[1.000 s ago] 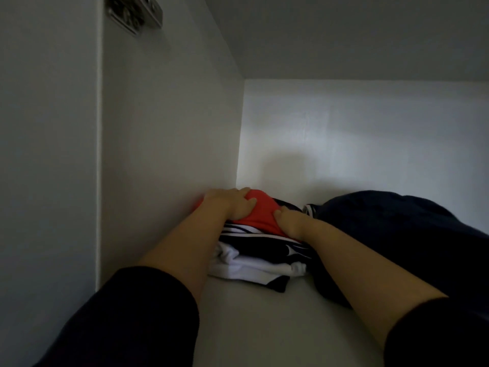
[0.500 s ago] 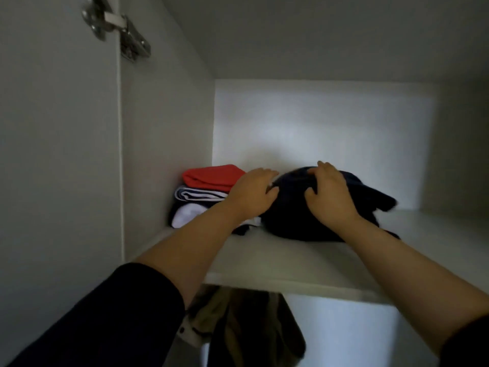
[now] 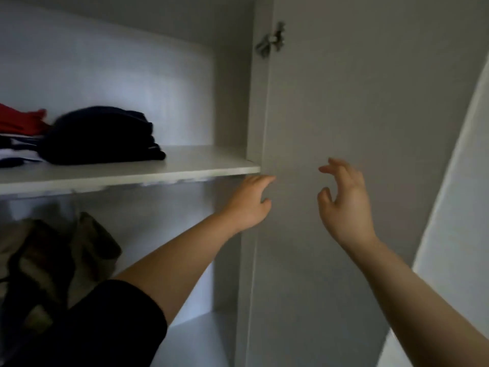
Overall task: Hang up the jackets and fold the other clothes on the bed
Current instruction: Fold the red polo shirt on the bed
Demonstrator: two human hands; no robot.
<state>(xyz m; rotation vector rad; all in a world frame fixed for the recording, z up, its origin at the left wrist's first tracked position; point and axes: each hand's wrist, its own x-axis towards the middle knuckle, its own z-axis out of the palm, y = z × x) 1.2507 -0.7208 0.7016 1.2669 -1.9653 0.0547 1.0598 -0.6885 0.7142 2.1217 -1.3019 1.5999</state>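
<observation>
While neither hand holds any clothing, the folded navy garment (image 3: 100, 136) lies on the white wardrobe shelf (image 3: 185, 165), up and well to the left of the left hand (image 3: 248, 205) and farther again from the right hand (image 3: 344, 202). Just left of it, touching it, sits a stack with a red garment (image 3: 21, 121) on top and dark-and-white striped clothes (image 3: 16, 152) beneath, cut off by the frame edge. Under the shelf an olive jacket (image 3: 87, 247) hangs, low and left of the left forearm.

Counted: 2 hands, 1 navy bundle, 1 red piece, 1 shelf, 1 metal hinge (image 3: 271, 41) high on the open door (image 3: 370, 128). How many pieces make up the striped layers, and whether 1 or 2 jackets hang below, cannot be told in the dim light.

Left arm reaches forward and up, bare to a black sleeve (image 3: 105, 327) pushed above the elbow. Its fingers are loosely bent and grip nothing, their tips just under the shelf's right end beside the side panel (image 3: 254, 102); contact cannot be told. Right arm is raised in front of the door, wrist bent back, fingers spread and softly curled, thumb apart, empty.
</observation>
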